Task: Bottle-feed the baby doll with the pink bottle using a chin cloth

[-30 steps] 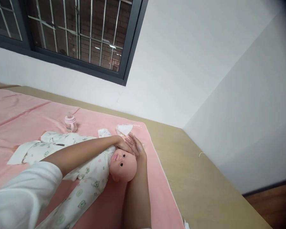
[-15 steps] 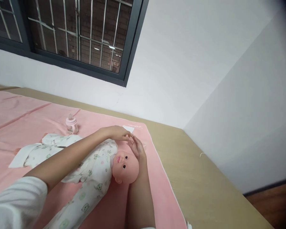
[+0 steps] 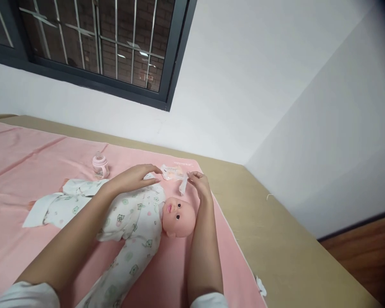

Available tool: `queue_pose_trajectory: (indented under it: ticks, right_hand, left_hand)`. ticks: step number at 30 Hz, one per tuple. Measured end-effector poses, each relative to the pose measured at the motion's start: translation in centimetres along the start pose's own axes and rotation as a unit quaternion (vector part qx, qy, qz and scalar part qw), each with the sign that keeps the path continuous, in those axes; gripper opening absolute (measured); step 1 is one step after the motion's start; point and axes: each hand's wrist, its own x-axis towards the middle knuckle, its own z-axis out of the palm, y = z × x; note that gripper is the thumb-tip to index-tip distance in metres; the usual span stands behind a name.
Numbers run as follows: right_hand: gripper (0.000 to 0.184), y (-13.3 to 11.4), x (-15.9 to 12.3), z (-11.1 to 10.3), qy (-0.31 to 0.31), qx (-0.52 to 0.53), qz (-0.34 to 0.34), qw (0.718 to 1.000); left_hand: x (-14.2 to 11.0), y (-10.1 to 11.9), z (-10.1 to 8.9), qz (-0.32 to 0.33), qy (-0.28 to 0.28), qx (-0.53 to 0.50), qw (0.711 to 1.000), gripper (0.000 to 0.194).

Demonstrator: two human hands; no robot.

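A baby doll (image 3: 178,217) in white printed clothes (image 3: 137,214) lies on its back on a pink sheet (image 3: 167,265), its head toward the right. Beyond its shoulder is a crumpled clear plastic packet (image 3: 173,173), with something pale orange showing through and a whitish flap hanging down. My right hand (image 3: 200,184) reaches past the doll's head and pinches the packet's right end. Over the doll's upper body, my left hand (image 3: 136,176) is open, thumb and fingers apart, with its fingertips close to the packet's left end; I cannot tell if they touch it.
A pink-topped baby bottle (image 3: 100,165) stands on the sheet beyond the doll's legs. Tan mattress surface (image 3: 263,222) borders the sheet, with a small white scrap (image 3: 261,285) at its edge. A white wall (image 3: 218,107) and a barred window (image 3: 99,38) stand behind.
My hands, close together beside the doll's head before, have moved apart. The clear packet now shows between them, its right end in my right hand. The view has shifted slightly.
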Motion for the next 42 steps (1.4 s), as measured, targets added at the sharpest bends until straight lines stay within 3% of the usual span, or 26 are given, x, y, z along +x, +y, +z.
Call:
queue_pose_trajectory:
  ticks: [6,11,14,18,22,25,31,36,42]
  right_hand:
    - [0.041,-1.7,-0.4,0.6,0.034,-0.157,-0.043,0.986]
    - [0.035,-4.4,-2.1,1.6,-0.075,-0.183,-0.105,0.975]
    - [0.03,-6.1,-3.6,3.3,-0.137,-0.195,-0.121,0.964]
    - [0.025,-7.5,-5.3,5.7,-0.183,-0.193,-0.151,0.952]
    - [0.024,-8.6,-6.8,6.9,-0.21,-0.166,-0.181,0.946]
    - [0.024,-9.2,-7.6,7.0,-0.208,-0.137,-0.209,0.946]
    - [0.03,-9.8,-8.3,6.7,-0.163,-0.09,-0.225,0.957]
    - [0.037,-9.8,-8.3,6.7,-0.142,-0.083,-0.192,0.967]
    - [0.047,-9.3,-7.2,5.8,-0.128,-0.089,-0.162,0.974]
  left_hand:
    - [-1.2,-0.7,-0.7,-0.008,0.003,-0.007,1.0,0.046]
    - [-1.7,-1.1,-1.4,0.003,0.008,-0.01,1.0,0.046]
    - [-1.7,-0.8,-1.2,0.009,0.045,-0.033,0.998,0.053]
    - [-1.1,-0.3,-0.2,0.039,0.092,-0.077,0.992,0.064]
    - [-0.5,-0.1,0.8,0.068,0.085,-0.121,0.987,0.063]
    - [-0.3,-0.1,0.8,0.057,0.075,-0.191,0.977,0.052]
    - [-0.9,0.9,0.0,-0.019,0.027,-0.364,0.931,0.036]
    - [-1.4,1.5,-0.2,-0.057,-0.001,-0.36,0.931,0.033]
    - [-2.0,2.1,-1.1,0.04,0.065,-0.281,0.957,0.025]
